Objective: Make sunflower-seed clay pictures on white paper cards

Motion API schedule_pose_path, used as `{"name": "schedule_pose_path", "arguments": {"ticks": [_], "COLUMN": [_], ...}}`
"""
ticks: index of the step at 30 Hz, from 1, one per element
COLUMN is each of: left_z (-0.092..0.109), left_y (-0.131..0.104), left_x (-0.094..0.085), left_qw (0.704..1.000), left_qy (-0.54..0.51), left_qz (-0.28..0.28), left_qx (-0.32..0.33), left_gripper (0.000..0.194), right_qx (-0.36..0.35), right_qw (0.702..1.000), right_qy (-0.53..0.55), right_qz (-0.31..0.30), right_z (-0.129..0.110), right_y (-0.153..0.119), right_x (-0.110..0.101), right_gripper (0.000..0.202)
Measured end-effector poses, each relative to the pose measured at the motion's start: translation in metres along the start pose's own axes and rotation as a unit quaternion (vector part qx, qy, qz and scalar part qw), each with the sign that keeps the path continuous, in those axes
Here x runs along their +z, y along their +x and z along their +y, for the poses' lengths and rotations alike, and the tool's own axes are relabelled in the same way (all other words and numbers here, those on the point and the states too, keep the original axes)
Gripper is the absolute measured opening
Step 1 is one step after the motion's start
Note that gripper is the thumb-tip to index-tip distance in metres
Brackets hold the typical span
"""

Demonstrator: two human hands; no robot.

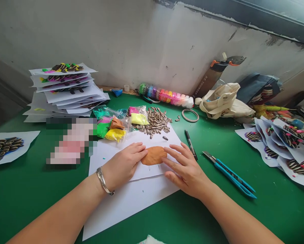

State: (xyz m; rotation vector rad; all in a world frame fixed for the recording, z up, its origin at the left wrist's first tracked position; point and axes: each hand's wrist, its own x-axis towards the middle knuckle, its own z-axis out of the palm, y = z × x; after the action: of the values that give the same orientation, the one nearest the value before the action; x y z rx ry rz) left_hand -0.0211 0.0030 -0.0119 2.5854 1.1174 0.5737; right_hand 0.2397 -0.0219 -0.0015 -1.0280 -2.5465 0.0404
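Far-left sheet: a paper sheet [32, 136] bearing striped sunflower seeds set in a rounded shape.
Paper stack: sheets with seed-and-clay pictures [73, 97], layered loosely, perhaps to spare the raised work.
Plastic packets: small clear bags [115, 135] holding yellow, green, pink and orange-brown clay, within easy reach.
Left hand: laid low, fingers extended close together [125, 162], their tips on the clay's left edge, apparently to steady it.
Orange-brown clay: a flattened oval [154, 155] on white paper [111, 206], between both hands; thin drawn lines show below it.
Loose seeds: a sunflower-seed heap [155, 120] behind the clay, partly on the paper.
Clear sleeve: a long pack [172, 96] containing many colours in a row.
Right hand: fingers spread [183, 169], tips at the clay's right edge, pinching nothing, likely shaping the rim.
Gel pen: beside the right hand [190, 142].
Drink bottle: leaning on the wall [210, 78]; contents unclear.
Canvas bag: slumped [224, 96]; inside hidden.
Utility knife: blue [233, 173], lying clear of the paper.
Right-hand sheets: overlapping seed pictures [298, 179].
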Motion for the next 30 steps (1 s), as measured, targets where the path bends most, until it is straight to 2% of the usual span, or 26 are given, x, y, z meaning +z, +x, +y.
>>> {"name": "schedule_pose_path", "arguments": {"ticks": [2, 7, 13, 18, 22, 25, 30], "left_z": [0.000, 0.000, 0.000, 0.000, -0.002, -0.003, -0.005], "left_y": [0.000, -0.001, -0.001, -0.001, -0.001, -0.002, -0.003], "left_x": [0.000, 0.000, 0.000, 0.000, -0.001, -0.001, -0.001], "left_qw": [1.000, 1.000, 1.000, 1.000, 1.000, 1.000, 1.000], "left_qy": [-0.003, -0.005, 0.012, 0.003, -0.006, -0.013, -0.016], "left_qz": [0.003, 0.001, 0.000, 0.004, 0.000, 0.000, 0.000], "left_qx": [0.002, 0.002, 0.002, 0.005, 0.004, 0.000, 0.002], "left_gripper": [0.044, 0.043, 0.042, 0.043, 0.050, 0.057, 0.056], "right_qx": [0.006, -0.011, -0.005, -0.009, 0.010, 0.027, 0.035], "right_qw": [1.000, 0.999, 0.999, 0.998, 0.999, 0.998, 0.995], "right_qy": [0.005, 0.023, 0.031, 0.030, 0.024, -0.011, -0.052], "right_qz": [0.006, -0.031, -0.016, -0.048, -0.032, -0.053, -0.079], "right_z": [0.001, -0.001, -0.003, -0.005, -0.004, -0.004, -0.007], "right_y": [0.000, 0.003, 0.003, 0.005, 0.003, 0.003, 0.005], "right_x": [0.000, 0.000, 0.000, 0.000, 0.004, 0.008, 0.014], "right_gripper": [0.030, 0.023, 0.032, 0.027, 0.042, 0.056, 0.054]}}
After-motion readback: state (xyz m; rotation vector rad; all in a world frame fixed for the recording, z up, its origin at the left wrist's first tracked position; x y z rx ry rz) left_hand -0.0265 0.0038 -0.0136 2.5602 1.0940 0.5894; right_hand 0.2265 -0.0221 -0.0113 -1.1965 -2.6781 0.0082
